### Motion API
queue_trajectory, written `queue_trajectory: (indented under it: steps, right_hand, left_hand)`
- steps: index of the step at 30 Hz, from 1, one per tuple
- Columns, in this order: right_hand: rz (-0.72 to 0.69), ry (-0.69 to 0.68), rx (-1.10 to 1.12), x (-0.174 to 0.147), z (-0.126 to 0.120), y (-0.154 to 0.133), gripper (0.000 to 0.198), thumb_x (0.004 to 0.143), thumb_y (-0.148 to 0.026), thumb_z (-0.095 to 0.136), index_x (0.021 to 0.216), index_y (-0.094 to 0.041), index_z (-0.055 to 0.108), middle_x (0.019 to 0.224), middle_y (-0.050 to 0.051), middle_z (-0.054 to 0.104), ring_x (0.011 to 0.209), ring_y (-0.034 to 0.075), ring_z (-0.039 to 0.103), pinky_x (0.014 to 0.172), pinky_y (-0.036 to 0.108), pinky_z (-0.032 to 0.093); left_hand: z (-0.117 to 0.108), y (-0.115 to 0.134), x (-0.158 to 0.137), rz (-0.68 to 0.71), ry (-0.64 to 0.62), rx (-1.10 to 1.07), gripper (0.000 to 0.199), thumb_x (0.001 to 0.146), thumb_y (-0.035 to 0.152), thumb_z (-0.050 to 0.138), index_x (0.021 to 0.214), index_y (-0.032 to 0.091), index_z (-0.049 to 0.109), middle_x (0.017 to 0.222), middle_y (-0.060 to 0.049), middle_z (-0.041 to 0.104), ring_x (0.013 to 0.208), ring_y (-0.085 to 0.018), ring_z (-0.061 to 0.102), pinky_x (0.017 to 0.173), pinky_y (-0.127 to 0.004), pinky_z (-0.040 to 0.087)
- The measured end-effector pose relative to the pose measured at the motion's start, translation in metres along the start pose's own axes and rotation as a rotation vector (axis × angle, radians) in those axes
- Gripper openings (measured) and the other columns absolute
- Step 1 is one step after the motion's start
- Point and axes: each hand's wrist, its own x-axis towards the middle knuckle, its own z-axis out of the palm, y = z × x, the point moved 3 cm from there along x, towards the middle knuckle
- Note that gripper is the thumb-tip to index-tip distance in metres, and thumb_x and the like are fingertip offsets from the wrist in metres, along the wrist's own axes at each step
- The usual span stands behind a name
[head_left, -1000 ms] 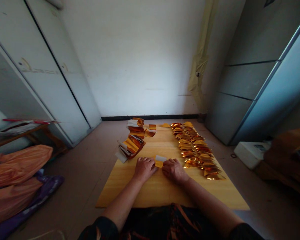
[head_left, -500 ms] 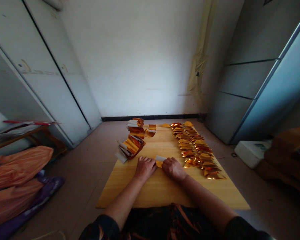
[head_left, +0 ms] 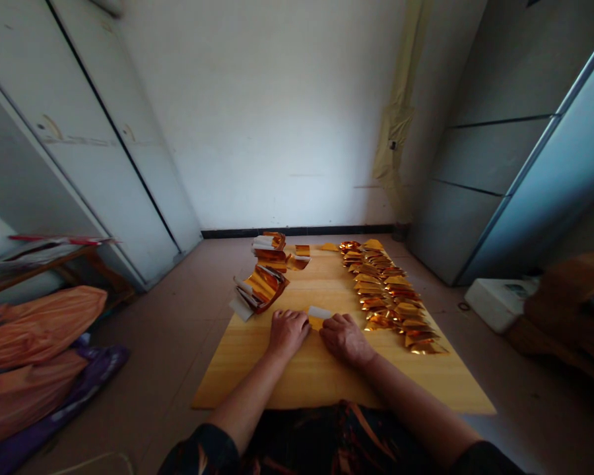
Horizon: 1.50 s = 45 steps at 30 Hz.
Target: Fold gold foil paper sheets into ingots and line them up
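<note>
Between my hands, low on the wooden board, lies a sheet of gold foil paper with a pale strip along its far side. My left hand has its curled fingers on the sheet's left end. On the right end, my right hand grips it with bent fingers; both thumbs are mostly hidden. Beyond my left hand sits a stack of loose gold foil sheets, and a second stack lies farther back. Rows of folded gold foil pieces run along the right side.
The wooden board reaches almost to my lap. Orange plastic bags lie at the left, below grey cabinets. A fridge and a white box stand at the right. The wall closes off the back.
My right hand has turned slightly, showing a little more of its back. Both hands stay on the foil sheet. The camera view has shifted very slightly.
</note>
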Motion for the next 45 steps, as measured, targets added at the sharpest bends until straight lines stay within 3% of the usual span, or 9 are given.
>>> queue_trajectory:
  steps: [4, 10, 16, 24, 33, 38, 45]
  right_hand:
    - [0.012, -0.014, 0.012, -0.006, -0.001, 0.000, 0.025, 0.095, -0.027, 0.041, 0.084, -0.021, 0.063, 0.089, 0.003, 0.061, 0.087, 0.016, 0.048, 0.077, 0.029, 0.031]
    - [0.043, -0.038, 0.010, -0.005, 0.000, 0.004, 0.023, 0.093, -0.021, 0.044, 0.082, -0.018, 0.063, 0.088, 0.004, 0.063, 0.084, 0.016, 0.050, 0.074, 0.027, 0.034]
    - [0.123, -0.065, 0.016, 0.008, 0.003, 0.013, 0.016, 0.090, -0.028, 0.049, 0.094, -0.021, 0.063, 0.093, 0.004, 0.061, 0.088, 0.017, 0.051, 0.073, 0.027, 0.034]
    - [0.174, -0.104, 0.038, 0.011, -0.002, 0.013, 0.021, 0.087, -0.039, 0.054, 0.097, -0.024, 0.063, 0.106, 0.005, 0.057, 0.099, 0.020, 0.047, 0.079, 0.030, 0.031]
    - [0.238, -0.139, 0.142, 0.019, -0.007, 0.014, 0.025, 0.081, -0.034, 0.058, 0.104, -0.024, 0.062, 0.104, 0.006, 0.061, 0.098, 0.020, 0.050, 0.079, 0.029, 0.034]
    - [0.391, -0.112, 0.323, 0.025, 0.000, 0.022, 0.047, 0.073, -0.028, 0.061, 0.119, -0.021, 0.058, 0.104, 0.006, 0.065, 0.092, 0.019, 0.058, 0.077, 0.026, 0.039]
    - [0.672, -0.101, 0.455, 0.039, 0.003, 0.030, 0.039, 0.068, -0.011, 0.057, 0.104, -0.022, 0.065, 0.085, 0.002, 0.071, 0.078, 0.015, 0.062, 0.064, 0.021, 0.040]
  left_hand:
    - [0.000, 0.004, 0.001, -0.094, 0.005, -0.012, 0.009, 0.083, 0.028, 0.056, 0.081, 0.022, 0.062, 0.087, -0.003, 0.070, 0.089, -0.020, 0.059, 0.080, -0.035, 0.032]
    - [-0.002, 0.003, 0.003, -0.124, -0.040, -0.071, 0.010, 0.084, 0.024, 0.054, 0.086, 0.025, 0.064, 0.090, -0.001, 0.070, 0.091, -0.019, 0.059, 0.078, -0.034, 0.032]
    - [-0.001, 0.006, 0.001, -0.060, -0.031, -0.062, 0.017, 0.086, 0.021, 0.051, 0.085, 0.027, 0.066, 0.092, -0.001, 0.070, 0.091, -0.019, 0.058, 0.079, -0.035, 0.031]
    - [-0.001, 0.001, -0.002, -0.001, -0.039, -0.023, 0.020, 0.087, 0.029, 0.052, 0.099, 0.034, 0.066, 0.108, 0.000, 0.068, 0.099, -0.020, 0.056, 0.085, -0.039, 0.030]
    - [0.000, 0.001, -0.001, -0.006, -0.014, -0.045, 0.018, 0.087, 0.030, 0.052, 0.099, 0.031, 0.065, 0.103, 0.000, 0.069, 0.097, -0.019, 0.057, 0.083, -0.037, 0.030]
    - [0.000, -0.002, 0.000, -0.029, -0.031, -0.041, 0.020, 0.082, 0.034, 0.058, 0.101, 0.027, 0.064, 0.098, -0.003, 0.070, 0.095, -0.021, 0.057, 0.084, -0.038, 0.030]
    - [0.001, -0.004, 0.000, -0.009, -0.037, -0.070, 0.030, 0.079, 0.037, 0.063, 0.108, 0.030, 0.062, 0.104, -0.004, 0.069, 0.099, -0.023, 0.057, 0.086, -0.038, 0.031]
